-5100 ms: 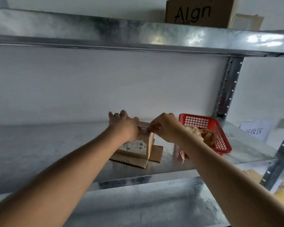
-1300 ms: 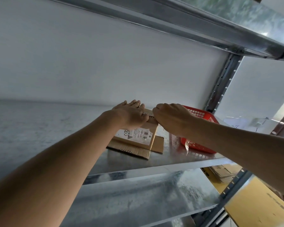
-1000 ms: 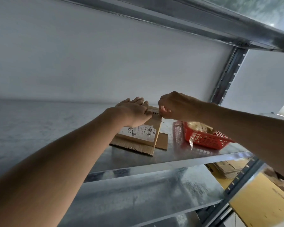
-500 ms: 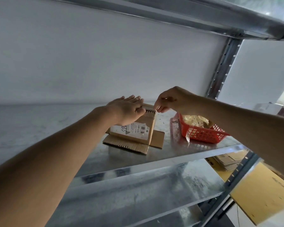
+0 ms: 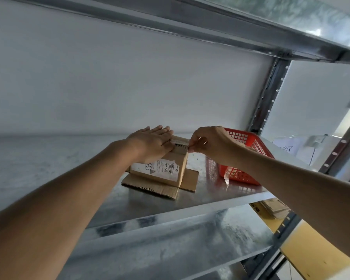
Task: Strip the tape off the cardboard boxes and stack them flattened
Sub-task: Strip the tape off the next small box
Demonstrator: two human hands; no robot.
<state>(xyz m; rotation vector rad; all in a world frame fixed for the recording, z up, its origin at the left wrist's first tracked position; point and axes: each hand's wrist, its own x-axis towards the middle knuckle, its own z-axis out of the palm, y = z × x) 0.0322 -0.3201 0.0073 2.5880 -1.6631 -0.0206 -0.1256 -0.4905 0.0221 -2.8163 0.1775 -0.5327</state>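
Up on the metal shelf (image 5: 49, 158) sits a small cardboard box (image 5: 160, 168), upright on its own splayed-out bottom flaps, with a white printed label (image 5: 160, 167) on the face nearest the camera. Just to its right stands a red plastic basket (image 5: 249, 160) with a mesh wall; pale crumpled material shows over its rim behind the right forearm, too hidden to tell what it is, and a clear strip of tape (image 5: 227, 177) hangs down its front wall. Lying flat across the top of the box, the left hand (image 5: 152, 142) presses down with straight fingers. At the top right edge of the box the right hand (image 5: 210, 144) has its fingertips pinched together on something thin and pale, seemingly tape, though it is too small to be sure. Below the shelf on the right, a stack of flattened cardboard (image 5: 275, 207) is partly cut off by the shelf post.
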